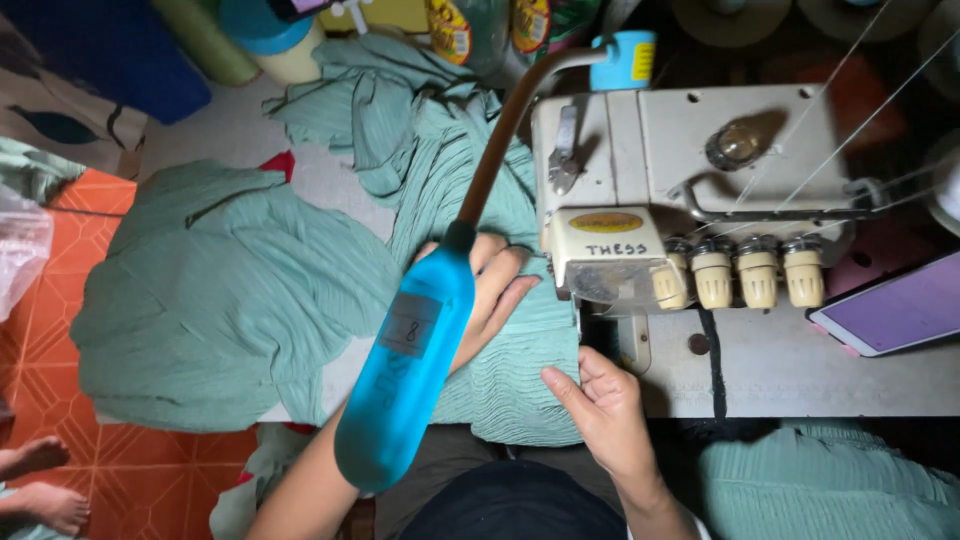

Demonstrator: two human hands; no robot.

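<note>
Head view: hands [600,405] on green fabric [515,385]

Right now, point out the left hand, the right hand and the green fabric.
left hand [495,290], head view, back of the hand.
right hand [603,405], head view, back of the hand.
green fabric [515,385], head view, ribbed part between hands.

One head camera looks steeply down, close over the sewing machine [690,215] and green fabric [230,300].
</note>
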